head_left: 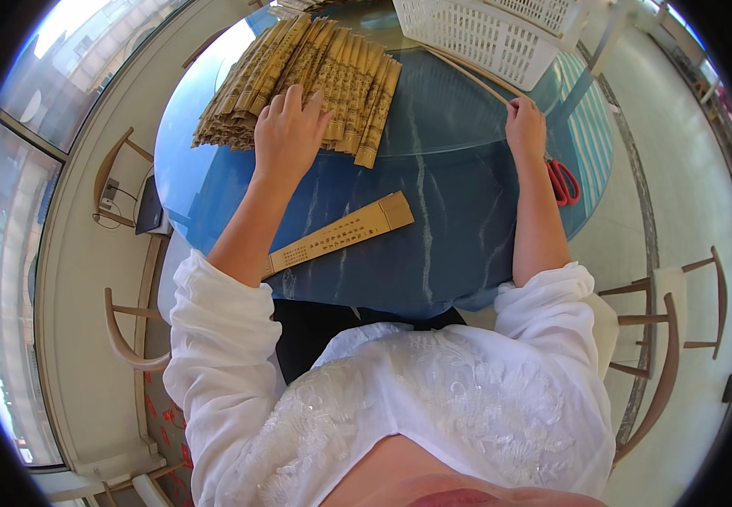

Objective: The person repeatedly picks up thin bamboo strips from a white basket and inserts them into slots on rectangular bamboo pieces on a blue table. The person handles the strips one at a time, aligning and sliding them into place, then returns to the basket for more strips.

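Note:
A broad stack of long, narrow gold-brown paper sleeves (pixel 353 80) with dark print lies at the far left of the blue table. My left hand (pixel 285 139) rests on the stack's near side, its fingers spread over the sleeves. At the right, my right hand (pixel 525 131) pinches the near ends of thin wooden sticks (pixel 471 76) that look like chopsticks. Their far ends reach toward a white basket. Closer to me, a separate flat paper sleeve (pixel 345 231) lies at a slant, its lower end partly behind my left forearm.
The white slatted plastic basket (pixel 488 38) stands at the table's far edge. Red-handled scissors (pixel 562 182) lie beside my right forearm. A glassy round top covers the blue marbled table (pixel 433 203). Wooden chairs (pixel 670 338) stand to both sides, and windows line the left.

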Available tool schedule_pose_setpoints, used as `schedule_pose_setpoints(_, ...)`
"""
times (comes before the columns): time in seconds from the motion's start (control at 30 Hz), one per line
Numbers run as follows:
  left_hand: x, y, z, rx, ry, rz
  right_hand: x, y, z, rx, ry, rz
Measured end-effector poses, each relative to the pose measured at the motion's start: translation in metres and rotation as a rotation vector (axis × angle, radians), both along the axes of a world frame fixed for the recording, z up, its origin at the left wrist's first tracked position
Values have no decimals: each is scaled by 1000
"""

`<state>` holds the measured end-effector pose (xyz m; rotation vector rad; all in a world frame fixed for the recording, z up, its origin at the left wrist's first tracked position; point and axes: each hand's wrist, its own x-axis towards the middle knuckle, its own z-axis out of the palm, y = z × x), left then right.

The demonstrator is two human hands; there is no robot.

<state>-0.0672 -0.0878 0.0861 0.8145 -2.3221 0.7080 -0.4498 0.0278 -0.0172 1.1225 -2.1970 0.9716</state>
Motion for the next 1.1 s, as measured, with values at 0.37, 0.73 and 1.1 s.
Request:
schedule_pose_setpoints(0.37,68,113,-32,762,-154,-232,27,3,37,-492,-568,251)
schedule_pose_setpoints(0.73,81,117,-69,695,111,-302,29,6,46,-1057,-742,436)
schedule_pose_setpoints(1.1,82,107,-63,560,276,-158,32,7,43,-1185,-1543,983)
